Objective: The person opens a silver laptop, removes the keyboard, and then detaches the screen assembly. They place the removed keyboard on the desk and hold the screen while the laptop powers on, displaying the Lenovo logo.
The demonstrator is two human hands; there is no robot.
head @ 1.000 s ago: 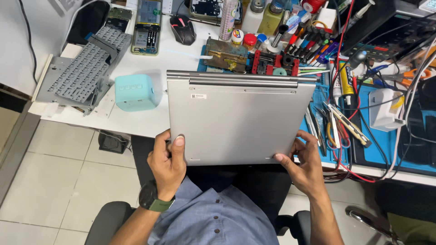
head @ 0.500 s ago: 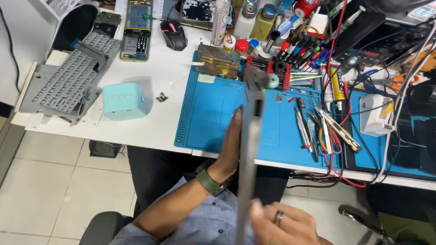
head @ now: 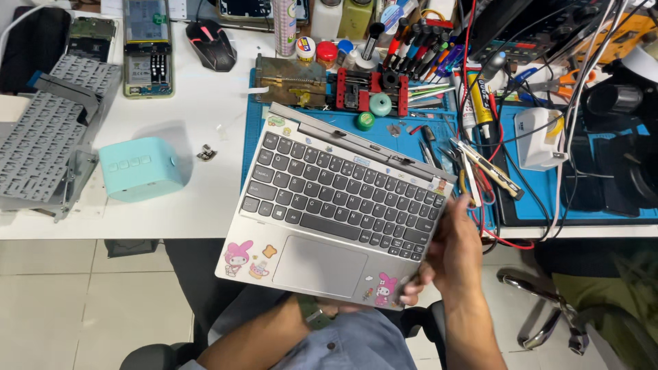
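A silver laptop base (head: 329,199) with a grey keyboard and a touchpad faces up, tilted, over the front edge of the white desk (head: 205,199). Pink cartoon stickers sit on its palm rest. My right hand (head: 449,257) grips its near right corner, thumb on top. My left wrist, with a green watch (head: 312,314), runs beneath the base. That hand bears it from below and is hidden by it.
A mint green box (head: 140,168) and a loose grey keyboard panel (head: 48,137) lie at the left. A blue work mat (head: 534,199) holds tools, red cables and a white adapter (head: 538,137). A mouse (head: 211,42), an opened phone (head: 147,48) and screwdrivers (head: 418,38) stand at the back.
The laptop base lay with its plain underside up, was turned on edge, and now faces keyboard up. My right hand shifted to the near right corner; my left went underneath.
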